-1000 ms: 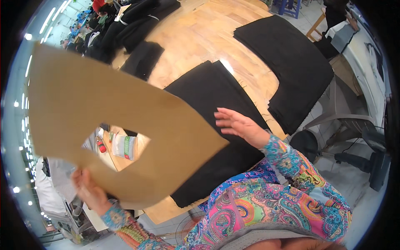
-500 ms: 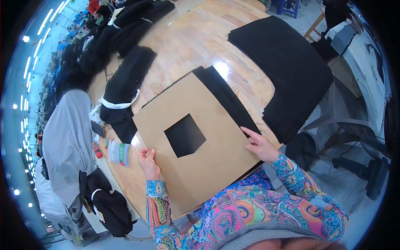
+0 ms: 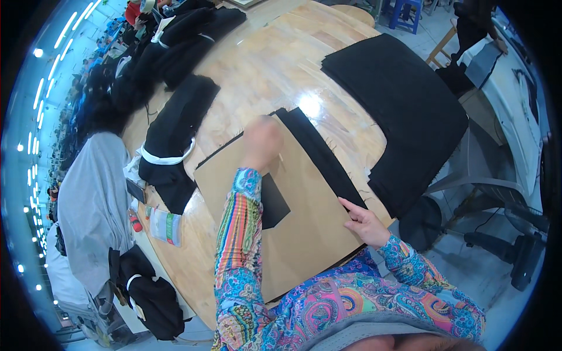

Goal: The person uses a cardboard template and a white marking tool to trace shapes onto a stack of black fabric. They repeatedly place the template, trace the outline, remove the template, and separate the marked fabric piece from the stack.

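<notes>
A flat tan cardboard template (image 3: 313,205) with a square-cornered cutout lies tilted over dark fabric pieces (image 3: 319,149), which stick out past its far and right edges. Black cloth (image 3: 275,205) shows through the cutout. My left hand (image 3: 263,140) is over the far part of the cardboard, smeared by motion, so its fingers cannot be made out. At the right edge rests my right hand (image 3: 366,224), its index finger stretched along the border and the thumb apart on the board. My left forearm hides part of the cutout.
A large stack of black fabric (image 3: 404,111) covers the right of the wooden table (image 3: 263,64). To the left lie a black bundle tied with a white strip (image 3: 181,117), a clear packet (image 3: 165,226) and a small red item (image 3: 135,221). An office chair (image 3: 497,205) stands at right.
My left hand has left the cardboard's left edge and moved up across it to the far part. My right hand stays at the right edge. The view has shifted slightly.
</notes>
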Demonstrator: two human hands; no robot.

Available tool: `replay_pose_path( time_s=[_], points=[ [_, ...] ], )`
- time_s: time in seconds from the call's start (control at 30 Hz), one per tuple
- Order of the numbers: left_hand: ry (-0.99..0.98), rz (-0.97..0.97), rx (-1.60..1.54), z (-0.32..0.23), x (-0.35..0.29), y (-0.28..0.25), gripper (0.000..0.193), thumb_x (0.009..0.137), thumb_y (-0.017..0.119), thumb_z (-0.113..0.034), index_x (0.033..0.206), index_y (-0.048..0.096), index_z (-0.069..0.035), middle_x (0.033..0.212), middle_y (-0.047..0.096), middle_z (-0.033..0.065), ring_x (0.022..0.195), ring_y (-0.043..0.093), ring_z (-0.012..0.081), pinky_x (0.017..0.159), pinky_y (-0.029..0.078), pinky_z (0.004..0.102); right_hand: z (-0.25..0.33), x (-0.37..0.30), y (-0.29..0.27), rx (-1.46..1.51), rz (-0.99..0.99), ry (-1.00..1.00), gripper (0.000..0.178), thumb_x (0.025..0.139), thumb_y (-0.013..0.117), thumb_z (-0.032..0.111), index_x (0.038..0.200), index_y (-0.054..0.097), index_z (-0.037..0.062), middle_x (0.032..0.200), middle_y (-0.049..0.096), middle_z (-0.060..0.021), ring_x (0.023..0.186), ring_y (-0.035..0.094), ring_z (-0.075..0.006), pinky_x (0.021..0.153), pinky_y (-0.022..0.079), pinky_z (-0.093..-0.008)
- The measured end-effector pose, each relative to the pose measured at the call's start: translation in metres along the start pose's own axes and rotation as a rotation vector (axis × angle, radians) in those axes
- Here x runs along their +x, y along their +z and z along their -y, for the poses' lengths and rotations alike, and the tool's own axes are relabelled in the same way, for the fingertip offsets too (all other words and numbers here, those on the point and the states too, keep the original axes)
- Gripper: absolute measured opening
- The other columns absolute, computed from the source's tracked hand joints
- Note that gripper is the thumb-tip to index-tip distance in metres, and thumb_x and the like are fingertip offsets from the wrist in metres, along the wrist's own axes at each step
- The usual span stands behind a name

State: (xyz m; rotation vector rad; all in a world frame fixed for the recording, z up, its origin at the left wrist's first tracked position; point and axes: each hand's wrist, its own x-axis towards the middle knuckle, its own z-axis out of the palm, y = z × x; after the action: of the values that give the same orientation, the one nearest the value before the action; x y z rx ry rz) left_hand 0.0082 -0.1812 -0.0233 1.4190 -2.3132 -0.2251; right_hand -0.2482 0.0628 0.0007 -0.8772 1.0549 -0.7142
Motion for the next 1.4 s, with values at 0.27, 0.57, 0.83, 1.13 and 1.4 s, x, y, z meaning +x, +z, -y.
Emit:
replay_pose_path(
  time_s=[0.27,0.57,0.83,1.13,1.4],
  points=[
    [-0.099,0.033,-0.075,0.006,0.010,0.019,0.016,0.085,0.061,-0.024,0.095,0.057,-0.012,0.130,0.055,0.0097,0.128,0.039,0.0316,0.105,0.021,0.0560,0.020,0.001,0.000,0.148,0.053,0.053,0.063,0.091,0.045,-0.008,0.148,0.024,0.0068,0.128,0.055,-0.0070,0.114,0.051,-0.0105,0.098,0.038,-0.0250],
    [-0.118,0.040,-0.094,0.005,0.014,0.015,0.017,0.083,0.064,-0.023,0.095,0.057,-0.012,0.131,0.054,0.0101,0.127,0.041,0.0303,0.105,0.022,0.0513,0.009,0.006,-0.002,0.241,0.062,-0.011,0.062,0.091,0.045,-0.008,0.148,0.025,0.0071,0.124,0.056,-0.0062,0.111,0.052,-0.0099,0.096,0.039,-0.0245],
    [-0.121,0.027,-0.118,0.009,0.013,0.019,0.016,0.085,0.062,-0.024,0.095,0.058,-0.013,0.135,0.051,0.0087,0.128,0.040,0.0302,0.106,0.020,0.0543,0.005,-0.003,0.002,0.234,-0.036,0.005,0.054,0.091,0.051,-0.002,0.142,0.034,0.0047,0.107,0.061,-0.0034,0.098,0.055,-0.0067,0.089,0.042,-0.0216],
    [-0.090,0.022,-0.121,0.020,0.013,0.027,0.014,0.085,0.062,-0.025,0.093,0.059,-0.014,0.132,0.054,0.0050,0.126,0.042,0.0296,0.107,0.022,0.0511,-0.022,-0.051,0.026,0.393,-0.380,0.282,0.015,0.091,0.060,0.013,0.097,0.058,0.0000,0.086,0.066,-0.0092,0.071,0.067,-0.0153,0.061,0.056,-0.0262],
    [-0.064,0.023,-0.166,0.026,0.016,0.030,0.013,0.085,0.063,-0.024,0.092,0.059,-0.013,0.130,0.055,0.0047,0.125,0.043,0.0299,0.105,0.024,0.0460,-0.029,-0.051,0.025,0.228,-0.447,0.380,0.023,0.089,0.065,0.020,0.084,0.062,-0.0028,0.073,0.065,-0.0105,0.061,0.065,-0.0148,0.054,0.054,-0.0249]
  ],
)
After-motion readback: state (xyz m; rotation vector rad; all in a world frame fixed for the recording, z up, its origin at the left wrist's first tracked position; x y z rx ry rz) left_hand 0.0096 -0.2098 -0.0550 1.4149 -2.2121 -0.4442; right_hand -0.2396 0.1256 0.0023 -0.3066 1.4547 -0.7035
